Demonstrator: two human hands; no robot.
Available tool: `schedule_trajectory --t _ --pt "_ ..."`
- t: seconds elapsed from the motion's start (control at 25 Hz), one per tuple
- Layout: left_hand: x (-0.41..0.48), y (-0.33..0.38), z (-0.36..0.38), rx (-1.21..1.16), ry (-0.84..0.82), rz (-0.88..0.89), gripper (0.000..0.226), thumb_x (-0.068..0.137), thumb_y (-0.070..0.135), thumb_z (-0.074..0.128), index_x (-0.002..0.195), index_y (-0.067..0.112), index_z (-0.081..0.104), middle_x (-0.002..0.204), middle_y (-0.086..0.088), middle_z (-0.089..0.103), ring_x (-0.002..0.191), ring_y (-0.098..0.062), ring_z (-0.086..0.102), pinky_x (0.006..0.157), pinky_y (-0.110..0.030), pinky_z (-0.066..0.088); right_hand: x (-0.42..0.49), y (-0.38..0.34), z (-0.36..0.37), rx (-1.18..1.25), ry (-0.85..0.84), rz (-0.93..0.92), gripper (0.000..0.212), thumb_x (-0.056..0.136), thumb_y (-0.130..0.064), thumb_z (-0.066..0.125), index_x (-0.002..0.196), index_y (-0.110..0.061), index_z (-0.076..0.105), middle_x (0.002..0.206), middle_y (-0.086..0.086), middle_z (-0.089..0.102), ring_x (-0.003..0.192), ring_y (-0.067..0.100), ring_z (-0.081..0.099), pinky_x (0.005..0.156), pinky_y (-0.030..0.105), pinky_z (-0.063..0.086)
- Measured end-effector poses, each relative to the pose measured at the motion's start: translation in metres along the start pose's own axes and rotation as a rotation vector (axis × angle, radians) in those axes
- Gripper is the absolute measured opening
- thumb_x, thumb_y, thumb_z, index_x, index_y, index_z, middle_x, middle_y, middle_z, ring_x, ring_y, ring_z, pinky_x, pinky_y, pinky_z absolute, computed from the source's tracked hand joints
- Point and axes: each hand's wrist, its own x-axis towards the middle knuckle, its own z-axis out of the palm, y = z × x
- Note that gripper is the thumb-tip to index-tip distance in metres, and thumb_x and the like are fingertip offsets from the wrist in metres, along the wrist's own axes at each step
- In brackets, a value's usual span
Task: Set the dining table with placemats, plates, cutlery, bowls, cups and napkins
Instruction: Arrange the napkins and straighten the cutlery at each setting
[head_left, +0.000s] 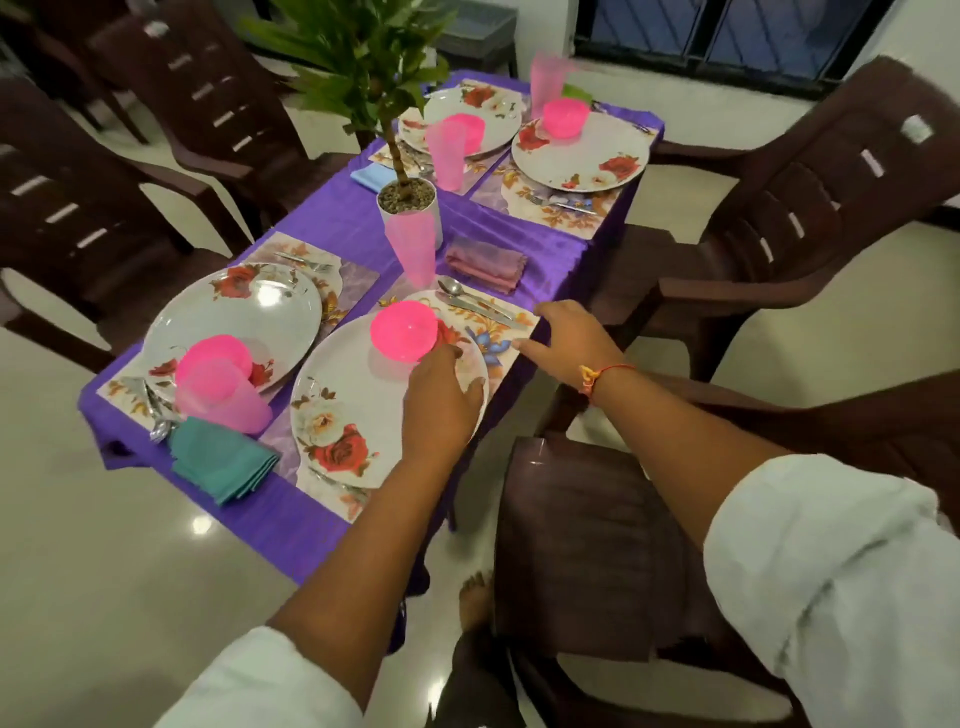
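Note:
On the purple tablecloth (291, 509) the nearest setting has a floral placemat (511, 318), a white rose-patterned plate (353, 400) and a pink bowl (404, 330) standing on the plate. My left hand (441, 402) rests on the plate's right side, fingers toward the bowl and thumb at the rim. My right hand (571, 338) is spread over the placemat's right edge, fingertips touching it beside the spoon and knife (470, 300). A pink cup (413, 247) and a folded mauve napkin (485, 264) stand just beyond.
A second near setting has a plate (244, 312), pink cup (223, 400) and teal napkin (223, 460). Two far settings (582, 156) carry plates, bowls and cups. A potted plant (408, 200) stands mid-table. Brown chairs (587, 545) ring the table, one directly below my arms.

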Motion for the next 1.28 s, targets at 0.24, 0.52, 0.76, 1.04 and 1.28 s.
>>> schedule_trajectory --t 0.24,0.52,0.76,1.04,1.28 --pt "-0.153 0.015 0.053 0.039 -0.35 0.093 0.034 0.088 0.028 0.074 0.118 0.016 0.062 0.108 0.006 0.063 0.101 -0.012 0.062 0.085 -0.027 0.05 -0.152 0.048 0.019 -0.108 -0.091 0.019 0.069 0.092 -0.058 0.059 0.144 -0.015 0.049 0.139 0.013 0.051 0.126 0.032 0.052 0.102 0.044 0.048" --pt "-0.29 -0.021 0.152 0.318 -1.025 0.076 0.083 0.074 0.033 0.088 0.143 0.016 0.045 0.142 -0.008 0.051 0.131 -0.027 0.049 0.109 -0.037 0.042 -0.337 0.169 0.07 -0.272 -0.458 0.34 0.073 0.092 -0.067 0.053 0.144 -0.016 0.05 0.149 0.016 0.046 0.135 0.035 0.047 0.107 0.046 0.045" --pt "-0.319 -0.056 0.185 0.72 -1.044 0.332 0.063 0.084 0.02 0.075 0.139 0.016 0.046 0.135 -0.01 0.055 0.123 -0.029 0.054 0.105 -0.046 0.046 -0.421 0.221 0.104 -0.371 -0.692 0.403 0.083 0.086 -0.064 0.064 0.154 -0.025 0.035 0.146 0.01 0.048 0.132 0.032 0.049 0.105 0.041 0.045" --pt "-0.307 -0.077 0.181 0.654 -0.957 0.424 0.041 0.09 0.015 0.068 0.128 0.015 0.054 0.125 -0.008 0.061 0.114 -0.026 0.058 0.1 -0.038 0.048 -0.415 0.218 0.139 -0.564 -0.594 0.277 0.052 0.089 -0.036 0.069 0.136 -0.022 0.051 0.126 0.002 0.061 0.115 0.025 0.059 0.094 0.038 0.051" --pt "-0.244 -0.106 0.15 0.726 -0.895 0.447 0.04 0.085 0.007 0.069 0.123 0.016 0.058 0.125 -0.007 0.063 0.114 -0.025 0.06 0.101 -0.036 0.047 -0.372 0.173 0.16 -0.557 -0.575 0.136 0.052 0.093 -0.044 0.061 0.138 -0.02 0.049 0.126 0.004 0.063 0.11 0.028 0.062 0.085 0.038 0.053"
